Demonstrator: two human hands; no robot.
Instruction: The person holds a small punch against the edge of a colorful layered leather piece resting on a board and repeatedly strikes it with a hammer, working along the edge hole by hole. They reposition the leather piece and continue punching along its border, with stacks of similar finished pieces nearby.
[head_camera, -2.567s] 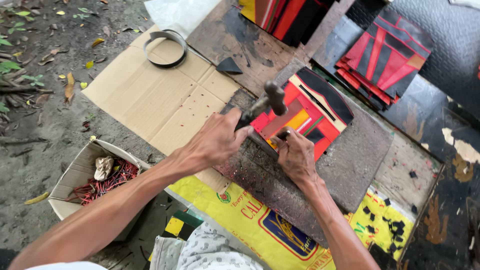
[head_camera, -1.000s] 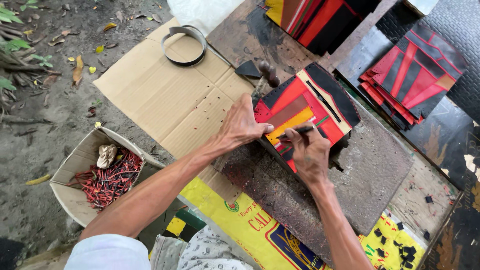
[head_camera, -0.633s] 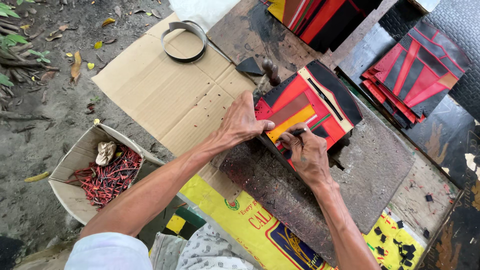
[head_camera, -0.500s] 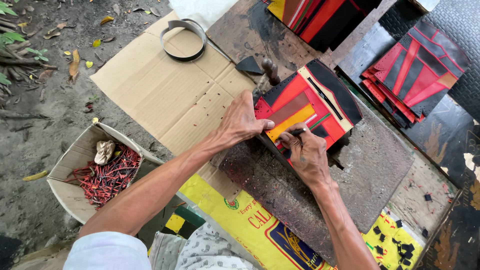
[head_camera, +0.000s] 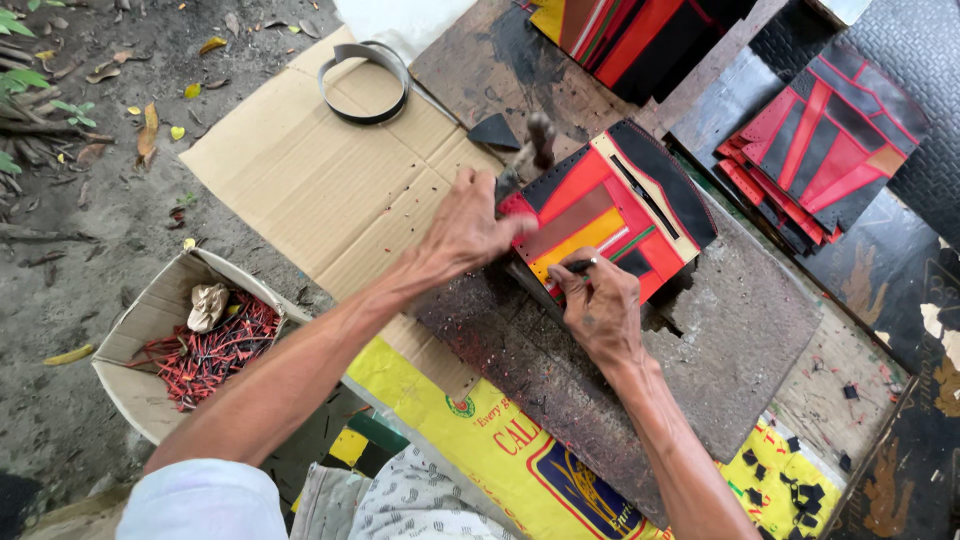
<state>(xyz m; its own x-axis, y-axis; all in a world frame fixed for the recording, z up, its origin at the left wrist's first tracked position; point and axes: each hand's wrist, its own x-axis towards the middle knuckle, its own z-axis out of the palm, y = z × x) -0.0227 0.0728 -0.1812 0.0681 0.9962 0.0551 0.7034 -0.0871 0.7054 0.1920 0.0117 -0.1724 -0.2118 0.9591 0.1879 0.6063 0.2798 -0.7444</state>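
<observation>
A patchwork panel (head_camera: 640, 190) of red, black, yellow and cream strips lies on a dark, worn board (head_camera: 730, 340). My left hand (head_camera: 465, 235) is at the panel's left corner, closed around the short handle of a hammer (head_camera: 538, 135). The hammer's head points away, just past the panel's edge. My right hand (head_camera: 600, 310) rests on the panel's near edge and pinches a small dark punch (head_camera: 580, 266) against it.
A flat cardboard sheet (head_camera: 300, 170) with a metal band ring (head_camera: 365, 80) lies at left. A cardboard box (head_camera: 120, 350) holds red scraps. More patchwork panels are stacked at right (head_camera: 820, 140) and at the top (head_camera: 620, 30). A yellow printed sack (head_camera: 500, 450) lies nearest to me.
The hammer head was over the panel 2.6 s ago and now sits back at its far-left corner. Over the last second both hands have hardly moved.
</observation>
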